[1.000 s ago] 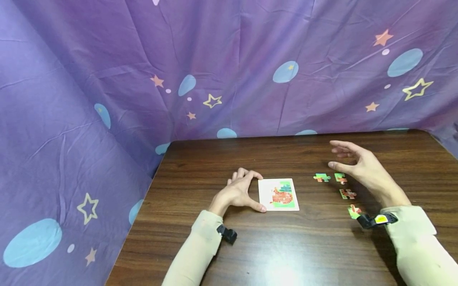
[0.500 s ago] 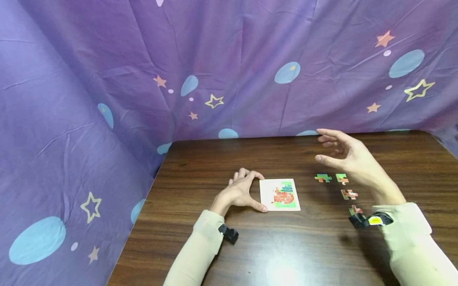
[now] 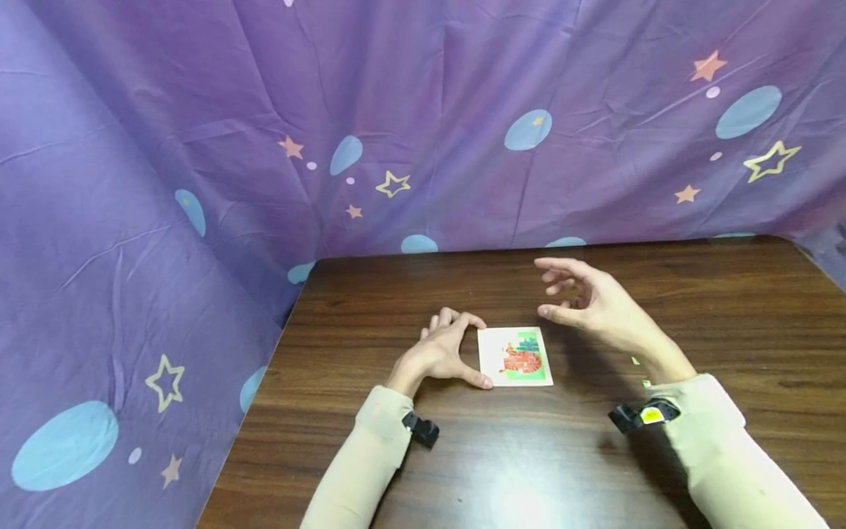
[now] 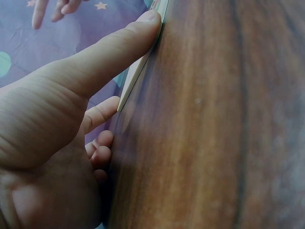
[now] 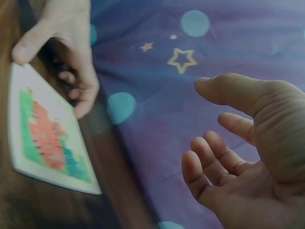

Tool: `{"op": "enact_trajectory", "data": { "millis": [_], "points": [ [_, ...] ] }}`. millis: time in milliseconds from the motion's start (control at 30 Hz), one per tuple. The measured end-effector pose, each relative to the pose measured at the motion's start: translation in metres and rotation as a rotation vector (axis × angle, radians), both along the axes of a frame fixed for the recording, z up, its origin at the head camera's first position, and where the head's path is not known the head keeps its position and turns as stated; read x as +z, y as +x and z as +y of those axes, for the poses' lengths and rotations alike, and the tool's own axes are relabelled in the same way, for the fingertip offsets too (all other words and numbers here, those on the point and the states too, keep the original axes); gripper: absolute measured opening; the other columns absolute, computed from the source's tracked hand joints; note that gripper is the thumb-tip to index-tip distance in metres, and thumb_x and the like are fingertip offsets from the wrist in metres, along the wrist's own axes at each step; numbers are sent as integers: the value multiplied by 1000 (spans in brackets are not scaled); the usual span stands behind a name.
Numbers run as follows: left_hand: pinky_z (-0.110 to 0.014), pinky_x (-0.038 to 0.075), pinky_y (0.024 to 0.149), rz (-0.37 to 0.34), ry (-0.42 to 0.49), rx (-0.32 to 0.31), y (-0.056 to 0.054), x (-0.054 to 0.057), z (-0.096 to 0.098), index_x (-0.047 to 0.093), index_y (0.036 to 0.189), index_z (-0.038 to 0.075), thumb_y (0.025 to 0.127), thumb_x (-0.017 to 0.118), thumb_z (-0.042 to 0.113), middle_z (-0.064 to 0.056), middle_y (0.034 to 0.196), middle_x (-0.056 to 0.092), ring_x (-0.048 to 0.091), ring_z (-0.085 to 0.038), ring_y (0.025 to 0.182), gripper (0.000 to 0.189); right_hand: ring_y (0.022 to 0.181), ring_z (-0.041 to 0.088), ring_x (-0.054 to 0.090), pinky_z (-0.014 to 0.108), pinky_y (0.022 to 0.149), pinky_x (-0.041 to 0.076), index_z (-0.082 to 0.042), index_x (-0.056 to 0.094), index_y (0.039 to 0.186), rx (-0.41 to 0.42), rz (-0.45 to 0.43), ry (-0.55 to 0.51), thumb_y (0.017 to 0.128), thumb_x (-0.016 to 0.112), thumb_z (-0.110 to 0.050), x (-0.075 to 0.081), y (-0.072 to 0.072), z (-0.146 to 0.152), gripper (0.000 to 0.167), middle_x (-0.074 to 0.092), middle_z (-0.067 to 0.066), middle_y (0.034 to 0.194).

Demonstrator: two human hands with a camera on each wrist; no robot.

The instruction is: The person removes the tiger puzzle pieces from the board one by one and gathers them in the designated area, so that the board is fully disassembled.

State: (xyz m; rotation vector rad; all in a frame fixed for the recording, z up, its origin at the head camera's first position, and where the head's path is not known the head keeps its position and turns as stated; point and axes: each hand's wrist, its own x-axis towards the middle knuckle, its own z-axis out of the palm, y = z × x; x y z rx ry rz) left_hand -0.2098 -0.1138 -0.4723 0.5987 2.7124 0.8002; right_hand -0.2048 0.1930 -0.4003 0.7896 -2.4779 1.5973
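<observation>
A square white puzzle board [image 3: 490,356] lies flat on the brown table. Part of a red and green picture fills its right side. My left hand [image 3: 438,355] holds the board by its left edge, thumb at the near corner and index finger at the far one; the left wrist view has the thumb [image 4: 112,55] against the board's side. Above the table, to the right of the board, hovers my right hand [image 3: 608,308]. Its fingers are loosely bent and spread from the thumb, with nothing between them in the right wrist view. Green slivers of puzzle pieces [image 3: 635,361] peek from behind my right forearm.
The wooden table [image 3: 370,308] reaches back to a purple curtain [image 3: 449,147] with stars and blue ovals, which also hangs along the left side. A black strap camera sits on each wrist, and bright glare marks the table's front.
My right hand has moved left toward the board, first rising, then lowering a little. Its arm now covers most of the loose puzzle pieces. My left hand and the board have stayed put.
</observation>
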Motion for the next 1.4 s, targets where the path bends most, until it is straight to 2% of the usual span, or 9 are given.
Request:
{"op": "enact_trajectory", "data": {
  "millis": [233,400,467,633,800,867,933,1133,1400],
  "points": [
    [-45,38,110,-6,-18,-10,4,8,0,53,151,35,67,106,56,-7,148,43,41,-27,134,101,108,28,69,26,87,59,-4,57,158,27,-104,-1,93,89,-3,-28,0,-11,72,63,21,129],
    [-43,37,108,3,-9,-6,1,2,-1,53,150,37,65,107,56,-6,147,43,41,-26,132,102,104,27,69,27,86,60,2,57,156,92,-168,-18,92,88,0,-48,0,-17,71,60,30,127],
    [-43,37,108,5,-11,-5,0,0,-2,53,150,37,65,107,57,-6,147,43,41,-26,132,103,102,24,69,26,86,60,4,56,155,122,-181,-13,92,87,2,-55,-1,-18,71,60,29,125],
    [-44,37,108,-8,-16,-8,4,5,-2,53,151,34,68,106,56,-7,147,43,41,-27,133,101,97,20,67,26,83,60,6,54,155,184,-220,18,92,87,3,-70,-4,-18,72,61,25,121],
    [-44,37,106,2,-14,-7,2,-1,-2,53,151,35,68,106,55,-6,146,43,41,-26,131,101,93,17,65,25,78,57,4,57,153,195,-258,44,90,91,-3,-78,-5,-18,72,62,22,116],
    [-44,36,107,3,-8,-2,-1,-6,-2,53,151,36,66,107,56,-5,146,42,40,-26,131,103,92,16,63,24,78,57,5,58,152,201,-259,50,89,92,-3,-79,-4,-18,72,62,21,115],
    [-44,34,110,-22,-1,2,0,-2,-1,52,152,35,67,108,53,-6,147,42,39,-26,132,103,91,16,62,24,78,55,5,59,151,199,-251,65,88,93,-4,-79,-3,-18,72,62,19,114],
    [-44,35,109,-11,-16,-9,3,7,0,53,152,34,69,106,55,-6,146,43,40,-26,132,100,94,20,58,25,80,51,-1,68,144,156,-185,159,85,99,-15,-79,0,-19,68,62,14,113],
    [-42,36,103,1,-11,-17,1,8,-2,53,151,35,68,106,55,-4,143,43,41,-24,128,101,95,18,57,26,82,49,-9,76,131,113,-90,260,83,101,-22,-79,2,-22,56,61,7,106]
  ]
}}
